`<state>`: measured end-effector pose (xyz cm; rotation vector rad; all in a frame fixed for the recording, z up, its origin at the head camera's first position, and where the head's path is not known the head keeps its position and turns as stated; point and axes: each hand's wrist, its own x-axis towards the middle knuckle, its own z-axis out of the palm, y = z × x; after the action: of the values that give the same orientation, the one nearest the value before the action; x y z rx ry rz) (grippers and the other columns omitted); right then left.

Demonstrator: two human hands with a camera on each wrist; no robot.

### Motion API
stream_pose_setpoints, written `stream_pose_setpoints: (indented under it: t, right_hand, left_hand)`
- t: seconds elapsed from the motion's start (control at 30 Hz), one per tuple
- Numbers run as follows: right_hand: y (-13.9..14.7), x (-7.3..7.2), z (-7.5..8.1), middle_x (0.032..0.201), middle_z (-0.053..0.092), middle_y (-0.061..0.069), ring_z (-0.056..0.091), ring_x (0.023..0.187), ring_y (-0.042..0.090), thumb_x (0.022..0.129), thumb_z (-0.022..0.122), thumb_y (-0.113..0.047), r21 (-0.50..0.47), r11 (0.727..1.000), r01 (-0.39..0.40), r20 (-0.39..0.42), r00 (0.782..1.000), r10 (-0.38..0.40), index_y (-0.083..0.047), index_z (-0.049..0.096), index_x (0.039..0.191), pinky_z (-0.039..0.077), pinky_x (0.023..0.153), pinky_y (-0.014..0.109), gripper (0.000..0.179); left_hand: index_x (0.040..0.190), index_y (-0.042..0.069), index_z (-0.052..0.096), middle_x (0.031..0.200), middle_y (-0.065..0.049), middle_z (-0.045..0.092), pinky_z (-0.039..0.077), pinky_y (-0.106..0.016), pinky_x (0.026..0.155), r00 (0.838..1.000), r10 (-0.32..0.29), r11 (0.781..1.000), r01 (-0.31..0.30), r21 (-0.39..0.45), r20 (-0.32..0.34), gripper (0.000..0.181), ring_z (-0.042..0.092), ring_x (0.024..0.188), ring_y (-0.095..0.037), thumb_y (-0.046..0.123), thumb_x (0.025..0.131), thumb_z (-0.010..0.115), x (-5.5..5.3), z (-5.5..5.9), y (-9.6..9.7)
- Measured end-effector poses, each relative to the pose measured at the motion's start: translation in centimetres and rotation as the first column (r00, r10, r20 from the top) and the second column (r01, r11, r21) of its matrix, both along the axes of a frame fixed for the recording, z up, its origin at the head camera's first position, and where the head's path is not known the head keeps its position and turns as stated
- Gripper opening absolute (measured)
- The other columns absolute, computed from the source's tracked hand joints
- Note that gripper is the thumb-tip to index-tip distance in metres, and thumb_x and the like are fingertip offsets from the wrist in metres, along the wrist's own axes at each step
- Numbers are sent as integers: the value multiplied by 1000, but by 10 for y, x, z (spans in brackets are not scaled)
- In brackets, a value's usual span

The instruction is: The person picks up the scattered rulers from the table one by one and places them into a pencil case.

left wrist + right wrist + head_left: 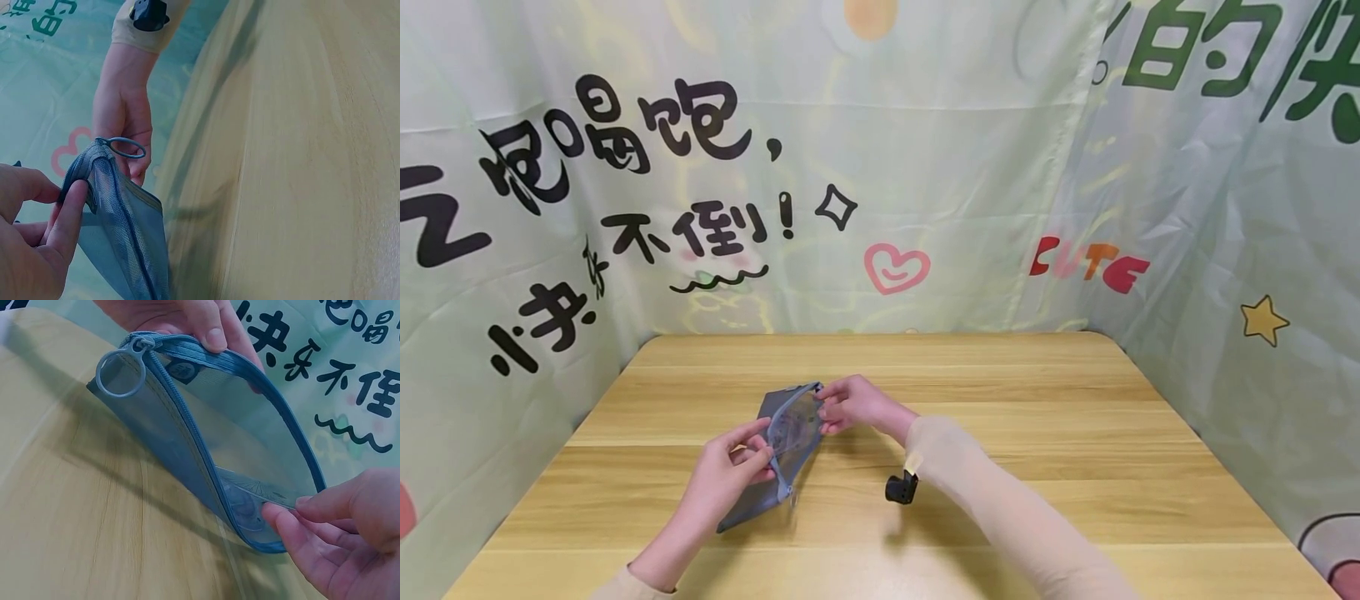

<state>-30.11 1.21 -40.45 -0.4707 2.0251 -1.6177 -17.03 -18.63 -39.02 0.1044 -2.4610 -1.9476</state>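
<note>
A blue-grey zip pouch [748, 504] with see-through sides stands tilted above the table, its zipper undone and its mouth gaping. My left hand [727, 467] pinches the pouch's rim between thumb and fingers. At the far end of the mouth is my right hand [859, 403]. Its thumb and fingertips, in the right wrist view, pinch the edge of a clear sheet [256, 486] with fine printed lines, which lies partly inside the pouch. A ring-shaped zipper pull [120, 373] hangs at the near end. The sheet's lower part shows only dimly through the pouch.
The wooden table [1000, 467] extends around the pouch on all sides. A printed cloth [970, 183] hangs behind it and at both sides. A small black camera [901, 487] is strapped at the right wrist, just over the tabletop.
</note>
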Motion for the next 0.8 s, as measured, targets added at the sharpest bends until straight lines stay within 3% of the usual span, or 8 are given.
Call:
stream_pose_setpoints:
  t: [0.57, 0.8]
  right_hand:
    - [-19, 1, -4, 105, 69, 31, 69, 67, 15, 92, 59, 5, 1, 1000, -11, 3, 1000, 11, 13, 54, 129, 65, 69, 28, 38]
    - [-24, 2, -5, 107, 69, 31, 74, 81, 29, 92, 62, 3, 17, 1000, -10, -19, 1000, 10, 12, 57, 126, 65, 72, 31, 36]
  left_hand:
    - [141, -3, 49, 93, -4, 53, 63, -22, 73, 1000, 5, 1000, -5, 21, 6, 49, 64, 74, -3, -3, 93, 60, 0, 0, -1]
    - [140, -3, 49, 93, -3, 53, 63, -22, 73, 1000, 6, 1000, -6, 22, 11, 48, 64, 76, -3, -2, 93, 60, -2, 0, -2]
